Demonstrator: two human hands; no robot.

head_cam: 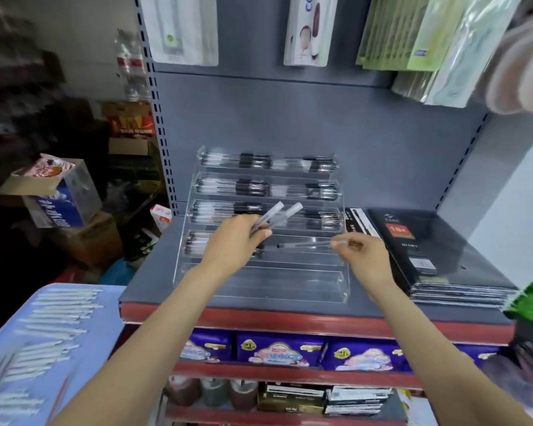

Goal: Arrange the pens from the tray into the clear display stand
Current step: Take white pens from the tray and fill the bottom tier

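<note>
Fingers (340, 241) of right hand (362, 256) pinched on the back end of one pen (305, 245), held level over the fourth tier of the stand (342, 287), tip pointing left. Left hand (233, 241) curled round a small bunch of spare pens (274, 215), two or so (blurred, count unsure), caps sticking up to the right.

Stand on the grey shelf (154, 290): top three tiers filled, fourth tier filled on left half only, lowest tiers bare. More pens in rows on the blue tray (0, 333) at lower left.

Handling, judged from the frame:
- Light, stiff, smooth plastic barrels, likely slippery, prone to rolling.
- End pinch fine for aiming; mid-barrel grip probably steadier for the drop.
- Best laid flat into the channel, parallel to its neighbours.
- Stand looked like thin acrylic (light, could slide if pushed).

Black notebooks (428, 250) stacked just beside the stand on the right.
</note>
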